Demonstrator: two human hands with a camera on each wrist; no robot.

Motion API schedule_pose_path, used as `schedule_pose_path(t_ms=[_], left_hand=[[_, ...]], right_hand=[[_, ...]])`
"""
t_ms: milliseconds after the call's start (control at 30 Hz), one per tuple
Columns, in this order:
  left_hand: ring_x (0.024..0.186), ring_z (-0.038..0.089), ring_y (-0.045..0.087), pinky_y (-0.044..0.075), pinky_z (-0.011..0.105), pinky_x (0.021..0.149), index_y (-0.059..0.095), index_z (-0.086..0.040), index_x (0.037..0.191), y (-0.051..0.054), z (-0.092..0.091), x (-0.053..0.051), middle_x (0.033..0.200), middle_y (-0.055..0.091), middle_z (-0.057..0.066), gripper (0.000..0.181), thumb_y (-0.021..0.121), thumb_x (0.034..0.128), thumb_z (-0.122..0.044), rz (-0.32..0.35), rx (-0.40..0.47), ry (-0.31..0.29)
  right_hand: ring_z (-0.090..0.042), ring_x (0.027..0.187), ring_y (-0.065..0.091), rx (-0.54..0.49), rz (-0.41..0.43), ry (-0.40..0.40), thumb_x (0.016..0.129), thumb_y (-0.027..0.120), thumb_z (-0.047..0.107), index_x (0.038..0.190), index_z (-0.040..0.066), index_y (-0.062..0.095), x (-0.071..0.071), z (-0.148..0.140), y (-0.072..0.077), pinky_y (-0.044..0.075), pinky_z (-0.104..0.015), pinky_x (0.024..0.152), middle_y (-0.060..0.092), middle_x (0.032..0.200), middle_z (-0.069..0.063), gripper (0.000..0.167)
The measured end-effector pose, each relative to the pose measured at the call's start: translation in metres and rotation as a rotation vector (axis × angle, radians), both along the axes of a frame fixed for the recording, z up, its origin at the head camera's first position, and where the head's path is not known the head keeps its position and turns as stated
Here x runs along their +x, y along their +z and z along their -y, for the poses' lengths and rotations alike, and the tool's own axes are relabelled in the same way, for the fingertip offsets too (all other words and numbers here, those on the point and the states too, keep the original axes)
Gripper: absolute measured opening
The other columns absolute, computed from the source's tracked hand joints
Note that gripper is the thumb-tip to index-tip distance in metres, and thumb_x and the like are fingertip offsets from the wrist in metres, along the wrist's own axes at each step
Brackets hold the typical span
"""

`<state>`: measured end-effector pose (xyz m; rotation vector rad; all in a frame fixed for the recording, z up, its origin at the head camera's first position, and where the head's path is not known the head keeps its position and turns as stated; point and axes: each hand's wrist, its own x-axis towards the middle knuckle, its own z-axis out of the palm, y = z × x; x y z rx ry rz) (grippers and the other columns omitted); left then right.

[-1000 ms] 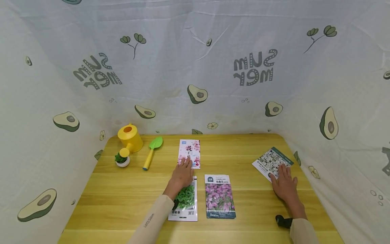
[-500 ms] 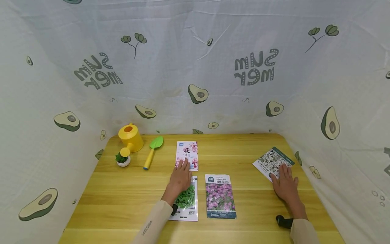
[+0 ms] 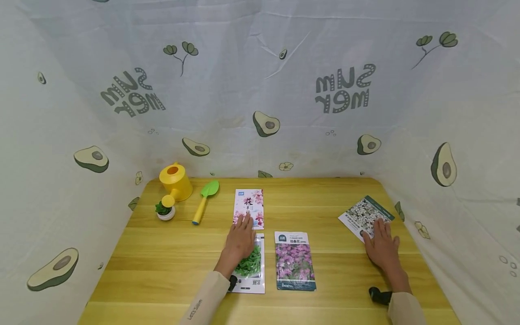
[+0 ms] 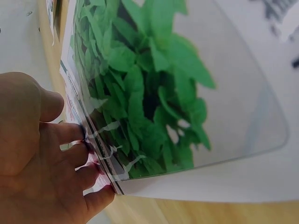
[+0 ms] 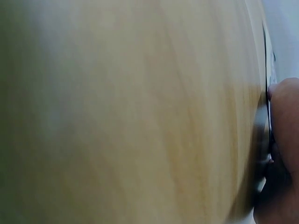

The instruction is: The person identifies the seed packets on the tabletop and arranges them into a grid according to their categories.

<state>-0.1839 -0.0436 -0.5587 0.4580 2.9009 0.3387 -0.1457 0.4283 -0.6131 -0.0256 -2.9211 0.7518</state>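
Observation:
My left hand [image 3: 240,239] rests its fingertips on the lower part of a pink-blossom seed packet [image 3: 248,203], which lies flat. Beneath that hand and wrist is a seed packet with green leaves [image 3: 251,264]; its leafy picture fills much of the left wrist view. Far to the right, my right hand [image 3: 383,246] lays its fingers on the near corner of a tilted white-flower seed packet [image 3: 363,214]. A purple-flower seed packet [image 3: 294,262] lies between the two hands, touched by neither. The right wrist view holds mostly blurred wood, with part of the hand [image 5: 286,126] at its edge.
At the back left of the wooden table [image 3: 162,262] stand a yellow watering can [image 3: 178,185] and a small potted plant [image 3: 165,211]. Beside them lies a toy trowel [image 3: 205,201] with a green blade. A printed cloth [image 3: 227,90] surrounds the table's back and sides.
The pink-blossom packet has slid slightly left and towards me under my left hand, which moved with it. My right hand stays on the white-flower packet.

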Motion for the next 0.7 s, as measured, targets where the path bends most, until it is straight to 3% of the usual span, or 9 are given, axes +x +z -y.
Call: schedule_pose_path(t_ms=[300,700], left_hand=[[0.163,0.036,0.026,0.03,0.054,0.13,0.036,-0.001,0.167,0.001,-0.001,0.0,0.176,0.031,0.015,0.056,0.041,0.1174,-0.028,-0.013,-0.03,-0.008],[0.163,0.035,0.027,0.031,0.054,0.129,0.037,-0.001,0.166,0.0,-0.001,0.001,0.176,0.031,0.014,0.057,0.041,0.1171,-0.029,-0.009,-0.043,-0.003]], right_hand=[[-0.063,0.158,-0.002,0.011,0.058,-0.014,0.117,0.032,0.036,0.16,-0.024,0.012,0.002,0.009,0.016,-0.002,-0.088,0.113,0.005,0.169,-0.045,0.076],[-0.062,0.157,-0.007,0.072,0.153,-0.052,0.113,0.038,0.058,0.162,-0.021,0.007,-0.007,0.008,0.016,-0.006,-0.095,0.106,-0.001,0.169,-0.043,0.098]])
